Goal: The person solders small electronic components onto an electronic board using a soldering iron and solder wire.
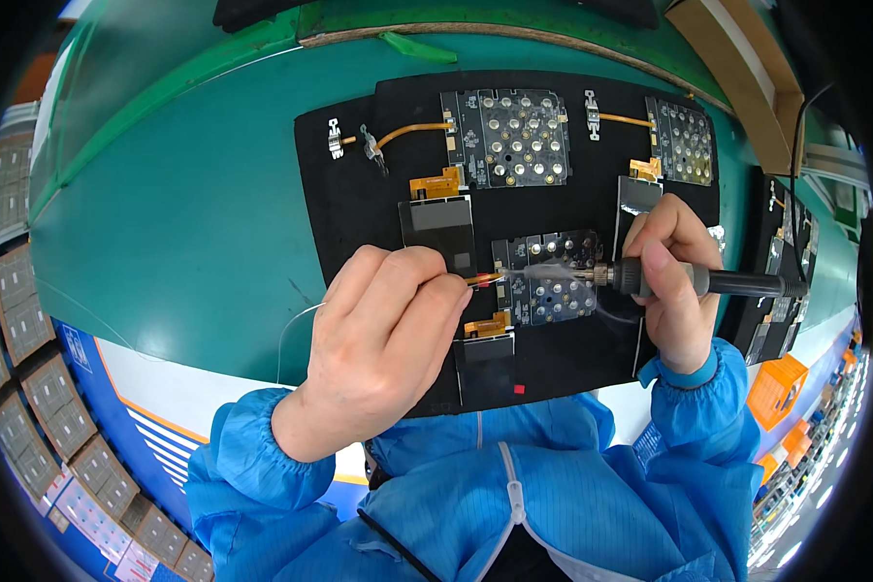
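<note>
Keypad circuit board (553, 297) lies on a black mat (349, 213) between both hands on my feed, ahead of the wearer's blue jacket (446, 475). Left hand (383, 320): thumb and fingertips pinched at the board's left edge, holding a fine pale wire (306, 311) that trails out behind; I can't tell whether they also grip the thin orange cable (485, 279) there. Right hand (676, 310): fingers wrapped around a soldering iron (629, 277), tip pointing left over the board; haze there, so contact is unclear to me. Handling, my read: board is light, thin, stiff; take it by the bare outer edges, off the metal domes. Orange flex (488, 326) joins its lower left to a dark display panel (485, 369): flex looks soft and easy to crease, panel likely slick and brittle, so I'd support both together, never lift by the flex. Containers: cardboard box (732, 92) at upper right, inside not readable from my angle; orange bin (779, 386) at lower right, contents too small to make out; cartons (24, 301) stacked along the left, can't see what's in them.
</note>
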`<state>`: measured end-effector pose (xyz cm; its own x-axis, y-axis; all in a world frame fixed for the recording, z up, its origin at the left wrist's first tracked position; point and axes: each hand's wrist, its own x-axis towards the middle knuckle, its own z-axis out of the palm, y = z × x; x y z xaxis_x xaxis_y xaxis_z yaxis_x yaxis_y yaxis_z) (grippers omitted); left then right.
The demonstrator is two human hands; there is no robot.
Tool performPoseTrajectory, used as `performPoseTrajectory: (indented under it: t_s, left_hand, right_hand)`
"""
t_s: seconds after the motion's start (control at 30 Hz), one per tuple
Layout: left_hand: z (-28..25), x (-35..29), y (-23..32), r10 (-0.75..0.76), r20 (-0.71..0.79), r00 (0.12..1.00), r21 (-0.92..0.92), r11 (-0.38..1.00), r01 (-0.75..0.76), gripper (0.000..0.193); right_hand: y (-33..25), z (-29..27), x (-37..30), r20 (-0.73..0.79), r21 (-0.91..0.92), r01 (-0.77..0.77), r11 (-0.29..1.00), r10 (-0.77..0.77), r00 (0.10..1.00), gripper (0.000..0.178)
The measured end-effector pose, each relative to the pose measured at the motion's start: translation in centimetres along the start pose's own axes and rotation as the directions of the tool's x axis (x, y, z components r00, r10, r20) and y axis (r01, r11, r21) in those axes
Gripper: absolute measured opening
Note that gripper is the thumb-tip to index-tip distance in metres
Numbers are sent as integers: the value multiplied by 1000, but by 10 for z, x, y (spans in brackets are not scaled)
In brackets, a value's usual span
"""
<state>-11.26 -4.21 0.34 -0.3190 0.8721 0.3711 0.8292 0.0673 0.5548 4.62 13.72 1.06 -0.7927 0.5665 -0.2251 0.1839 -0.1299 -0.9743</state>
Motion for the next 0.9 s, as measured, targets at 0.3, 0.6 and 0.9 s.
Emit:
performPoseTrajectory:
  t_s: [0.3,0.6,0.9]
  left_hand:
    - [6,0,0,29,-5,1000,6,1000,-29,23]
    - [9,-2,-2,50,-2,999,-3,999,-50,22]
    - [14,-2,-1,64,-17,998,-4,998,-64,23]
  right_hand:
    - [2,-1,0,6,-29,58,998,-58,998,21]
    - [0,0,-1,11,-23,8,1000,-8,1000,21]
    - [3,-1,1,0,-20,33,999,-33,999,23]
